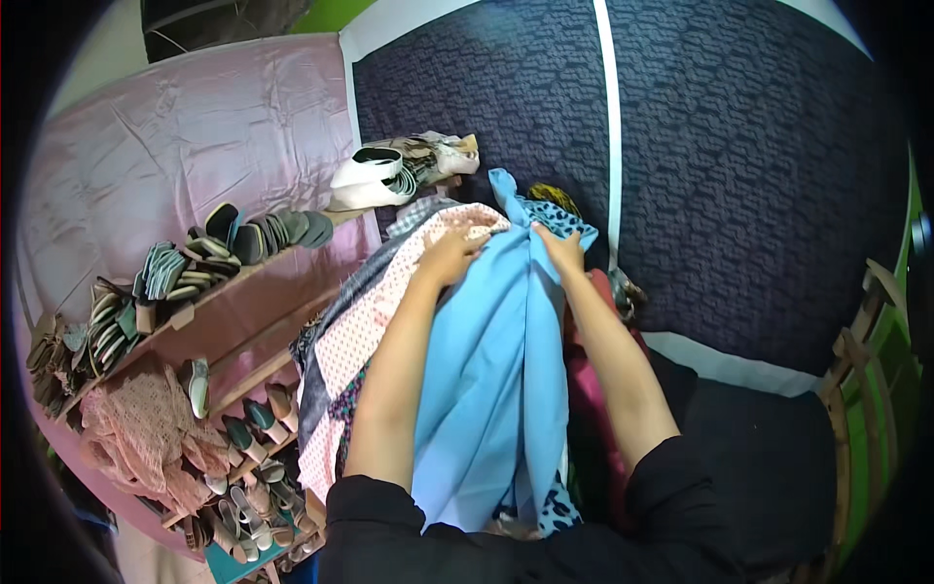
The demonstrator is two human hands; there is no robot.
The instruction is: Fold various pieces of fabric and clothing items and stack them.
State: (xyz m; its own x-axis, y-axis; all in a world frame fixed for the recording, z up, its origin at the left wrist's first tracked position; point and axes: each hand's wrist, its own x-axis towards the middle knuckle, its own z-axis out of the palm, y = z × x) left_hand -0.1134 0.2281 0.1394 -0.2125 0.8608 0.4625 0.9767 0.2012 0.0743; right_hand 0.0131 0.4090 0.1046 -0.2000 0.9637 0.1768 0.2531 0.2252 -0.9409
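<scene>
A long light-blue cloth (486,360) hangs in folds in front of me, gathered at its top into a small upright tuft. My right hand (562,251) pinches it near that gathered top, thumb on the blue fabric. My left hand (452,256) lies with fingers apart over a pale pink patterned cloth (375,311), its fingertips at the blue cloth's edge. Blue leopard-print fabric (564,220) shows beside my right hand, and similar print shows at the bottom. A dark grey cloth (341,326) hangs at the left of the heap. What supports the cloths is hidden.
At left, a wooden shelf (185,316) carries several shoe soles and insoles, with white rolled material (370,180) at its far end. Below are a pink lacy cloth (151,428) and several shoes (253,516). A dark patterned panel (730,185) stands behind; wooden rails (856,389) are at right.
</scene>
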